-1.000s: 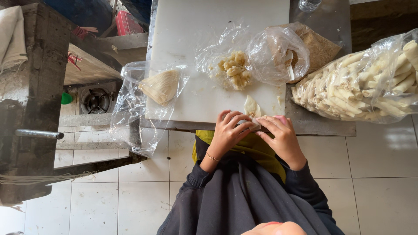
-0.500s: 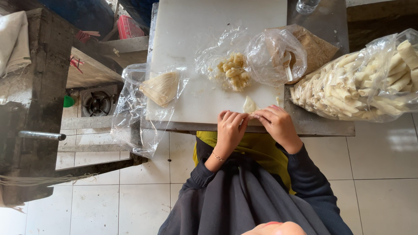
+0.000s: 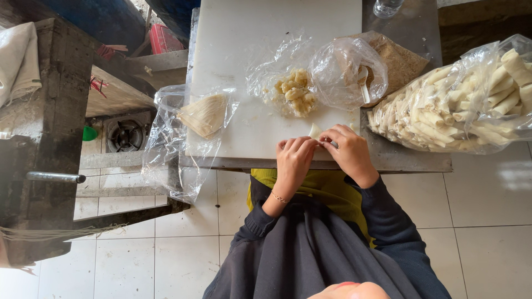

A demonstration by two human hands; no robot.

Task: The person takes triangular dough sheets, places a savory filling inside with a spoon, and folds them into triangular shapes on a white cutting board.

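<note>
The wrapper (image 3: 315, 131) pinched between the left hand (image 3: 293, 160) and right hand (image 3: 350, 155) looks thin, pale and matt, possibly dough. Under both hands lies a smooth, matt white plastic board (image 3: 249, 55) on a dull grey metal table (image 3: 410, 160). Beyond the fingers, glossy, crinkled clear plastic (image 3: 343, 69) holds a lumpy, moist filling (image 3: 293, 91). Right of the right hand, a shiny clear bag (image 3: 471, 99) holds matt, floury rolls. Below the wrists, the sleeves are soft dark cloth; the floor (image 3: 487, 221) is glossy white tile.
</note>
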